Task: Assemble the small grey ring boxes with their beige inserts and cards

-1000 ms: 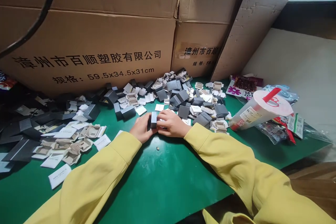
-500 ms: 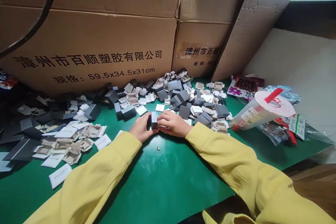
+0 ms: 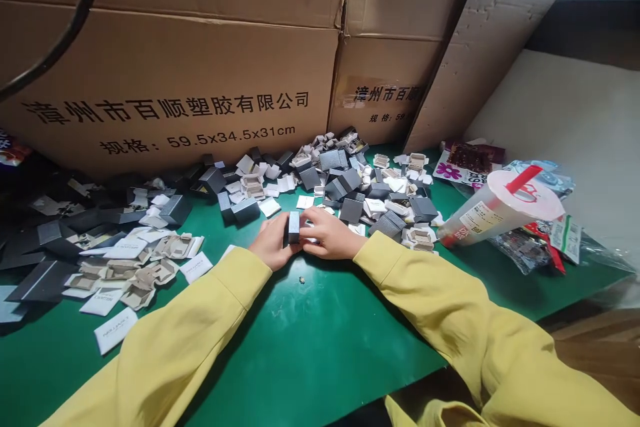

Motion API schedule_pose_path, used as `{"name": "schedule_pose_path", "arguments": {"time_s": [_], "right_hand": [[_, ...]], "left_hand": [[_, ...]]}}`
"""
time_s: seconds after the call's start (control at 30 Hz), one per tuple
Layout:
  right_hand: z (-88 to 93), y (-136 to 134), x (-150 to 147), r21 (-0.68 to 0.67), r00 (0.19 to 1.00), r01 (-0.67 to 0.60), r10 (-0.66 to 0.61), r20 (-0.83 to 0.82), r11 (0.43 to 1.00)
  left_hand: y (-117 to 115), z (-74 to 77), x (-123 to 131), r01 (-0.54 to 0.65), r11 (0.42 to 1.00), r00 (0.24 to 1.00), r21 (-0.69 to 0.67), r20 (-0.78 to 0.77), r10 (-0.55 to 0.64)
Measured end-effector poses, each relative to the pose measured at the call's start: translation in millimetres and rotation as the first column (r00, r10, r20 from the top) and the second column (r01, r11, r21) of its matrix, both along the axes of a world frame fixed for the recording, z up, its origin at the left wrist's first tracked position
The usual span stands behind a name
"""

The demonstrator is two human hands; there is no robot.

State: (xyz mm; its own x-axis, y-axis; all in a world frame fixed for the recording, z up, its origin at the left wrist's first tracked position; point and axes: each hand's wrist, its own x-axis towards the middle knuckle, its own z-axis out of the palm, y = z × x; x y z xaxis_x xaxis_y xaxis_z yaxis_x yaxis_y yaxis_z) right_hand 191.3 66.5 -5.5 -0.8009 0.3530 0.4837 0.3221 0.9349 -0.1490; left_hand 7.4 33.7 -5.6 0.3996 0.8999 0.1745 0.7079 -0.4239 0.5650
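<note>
The left hand (image 3: 273, 243) and right hand (image 3: 330, 235) hold a small dark box (image 3: 294, 227) between them; a cup (image 3: 500, 208) stands right on the green desk (image 3: 320, 340)

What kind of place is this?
Maybe a packing workshop: small dark boxes lie heaped with white cards on a green table, and big printed cartons stand behind.

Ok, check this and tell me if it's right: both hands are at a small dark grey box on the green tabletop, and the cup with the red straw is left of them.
The side is wrong: the head view shows the cup with the red straw to the right of both the left hand and right hand, which are at the small dark grey box on the green tabletop.
</note>
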Motion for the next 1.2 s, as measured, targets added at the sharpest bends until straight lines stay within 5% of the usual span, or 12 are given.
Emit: {"name": "schedule_pose_path", "arguments": {"time_s": [0.37, 0.8, 1.07, 1.2], "right_hand": [[-0.7, 2, 6, 0.001, 0.999, -0.047, 0.047, -0.016, 0.999], [-1.1, -22, 12, 0.121, 0.997, 0.047, -0.040, -0.060, 0.992], [-7.5, -17, 11, -0.006, 0.994, 0.037, -0.037, -0.107, 0.999], [-5.7, -12, 11, -0.228, 0.927, 0.150, -0.217, -0.306, 0.962]], "left_hand": [[0, 0.9, 1, -0.016, 1.000, 1.000, -0.021, 0.025, 0.016], [2, -3.4, -3, -0.006, 0.999, 0.998, -0.048, 0.064, 0.009], [-1, 2.3, -2, -0.075, 0.994, 0.993, -0.080, 0.088, 0.082], [-1, 2.3, -4, -0.100, 0.992, 0.973, -0.080, 0.201, 0.115]]}}
